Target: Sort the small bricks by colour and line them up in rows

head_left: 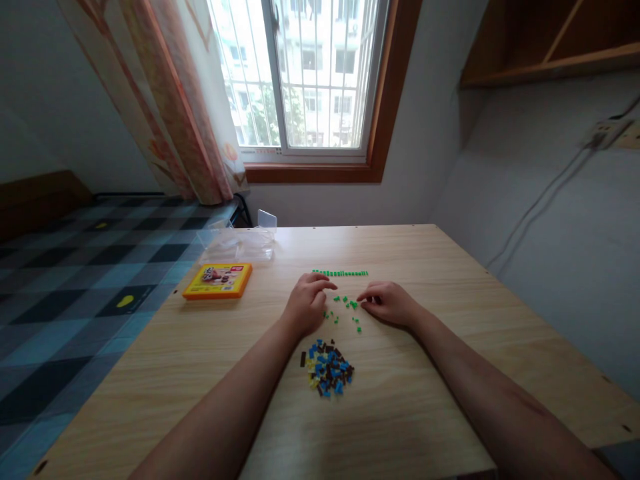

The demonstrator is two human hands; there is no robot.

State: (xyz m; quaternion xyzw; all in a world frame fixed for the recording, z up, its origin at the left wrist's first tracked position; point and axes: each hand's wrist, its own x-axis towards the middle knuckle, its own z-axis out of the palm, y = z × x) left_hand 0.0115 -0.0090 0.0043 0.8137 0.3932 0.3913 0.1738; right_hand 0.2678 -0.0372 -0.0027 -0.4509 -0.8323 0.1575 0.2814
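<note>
One clear plastic tray (contents unreadable) and one shut orange box sat on the table. Beyond the hands ran one row of green bricks; nearer lay one mixed pile. Loose green bricks, too small to count, lay between the curled left hand and the right hand, whose fingers were narrowed beside them. I could not tell if either hand held one.

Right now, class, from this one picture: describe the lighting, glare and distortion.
Head view: the window glares overexposed, backlighting the table; the wide lens bows the walls and stretches both forearms; the green bricks between left hand and right hand look small and soft.
</note>
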